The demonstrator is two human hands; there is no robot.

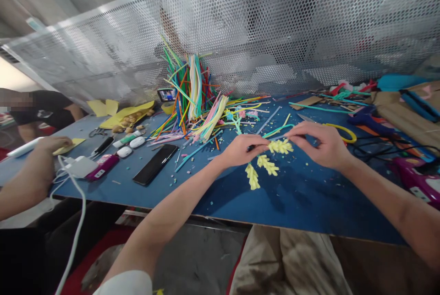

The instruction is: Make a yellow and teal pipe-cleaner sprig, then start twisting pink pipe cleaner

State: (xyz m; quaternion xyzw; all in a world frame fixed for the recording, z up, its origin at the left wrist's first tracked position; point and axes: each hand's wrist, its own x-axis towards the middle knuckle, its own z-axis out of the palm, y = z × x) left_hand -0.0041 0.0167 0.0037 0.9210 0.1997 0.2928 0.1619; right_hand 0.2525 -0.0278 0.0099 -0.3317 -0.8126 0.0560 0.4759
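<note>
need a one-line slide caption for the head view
Left hand and right hand at work around fuzzy yellow sprigs, above a blue tabletop strewn with colourful craft stems.

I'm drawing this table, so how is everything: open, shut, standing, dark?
Left hand: pinching
Right hand: pinching
Thin stem: held between both hands
Yellow leafy pieces: three, fluffy
Phone: flat, screen dark
Pipe-cleaner bundle: upright, ends spreading
White cases: look shut
Yellow-handled scissors: partly hidden, can't tell
</note>
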